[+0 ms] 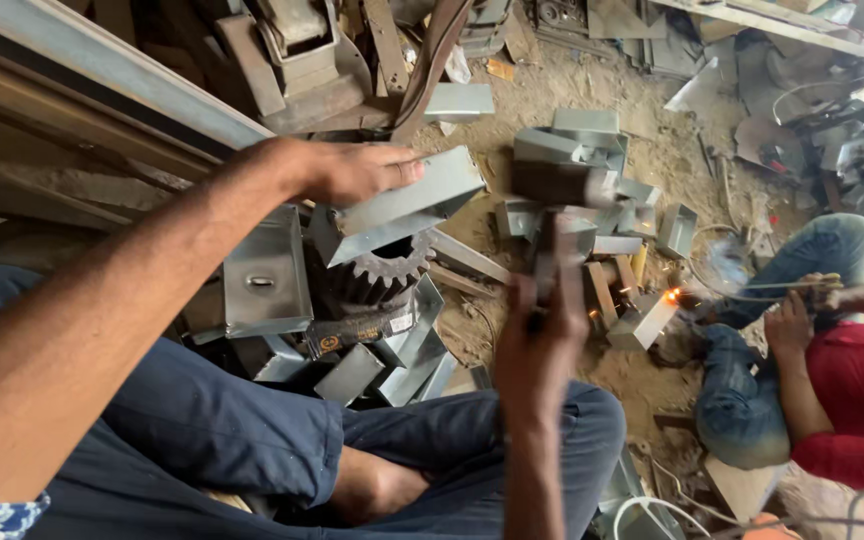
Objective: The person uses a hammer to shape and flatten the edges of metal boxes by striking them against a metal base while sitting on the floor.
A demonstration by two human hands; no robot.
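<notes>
My left hand (357,170) grips the upper left end of a folded grey sheet-metal channel (407,205) and holds it on top of a dark toothed gear (384,270). My right hand (537,340) is closed around the handle of a hammer (557,215), raised to the right of the channel; the hammer head is motion-blurred. I sit cross-legged in dark blue trousers (252,440).
Several bent metal boxes and channels lie around the gear (262,270) and in a pile on the sandy floor (592,170). At right a person in a red shirt (857,400) welds a metal piece with sparks (670,297). Scrap metal lines the far side.
</notes>
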